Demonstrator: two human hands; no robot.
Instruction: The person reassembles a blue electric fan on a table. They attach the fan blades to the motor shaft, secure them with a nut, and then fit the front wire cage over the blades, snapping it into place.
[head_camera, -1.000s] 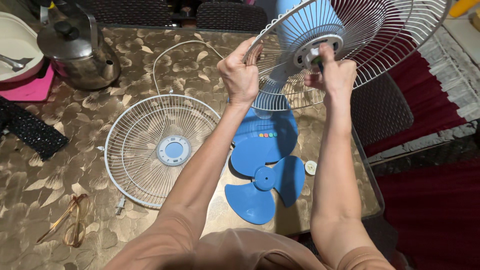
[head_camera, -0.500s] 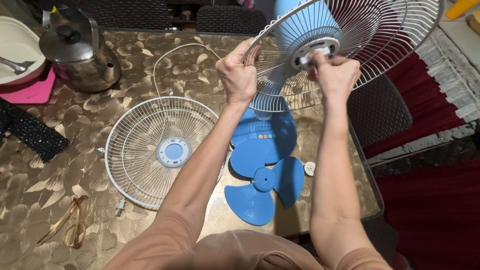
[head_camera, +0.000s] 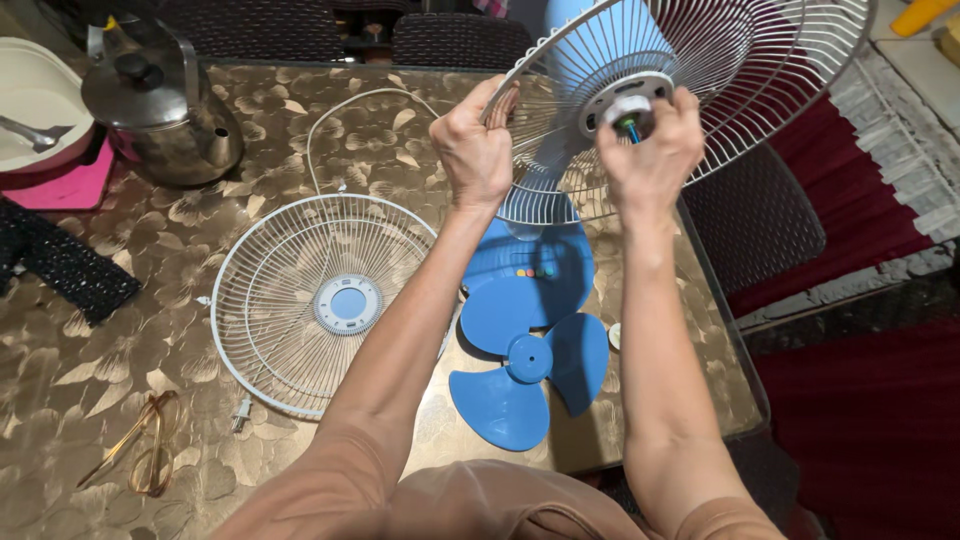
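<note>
The rear fan grille (head_camera: 730, 60), a white wire cage still mounted on the blue fan body (head_camera: 585, 35), is held tilted above the far edge of the table (head_camera: 60, 380). Its left rim is gripped by the left hand (head_camera: 475, 150), whose fingers (head_camera: 495, 100) are curled and clamped over the wires. At the grille's hub, a white ring nut (head_camera: 628, 105) is pinched between the fingertips of the right hand (head_camera: 650, 150); the fingers are closed around the nut, and a short green-tipped shaft (head_camera: 630, 128) is seen just below them. Below both wrists, a blue three-bladed fan blade (head_camera: 530, 375) is laid flat on the table, touching the blue fan base (head_camera: 535, 265) under the grille. Left of the left forearm, the front grille (head_camera: 325, 300) is laid flat. A small white cap (head_camera: 613, 337) is seen just beside the right forearm. Further left, a pair of glasses (head_camera: 140, 445) and a metal kettle (head_camera: 165, 100) are seen.
</note>
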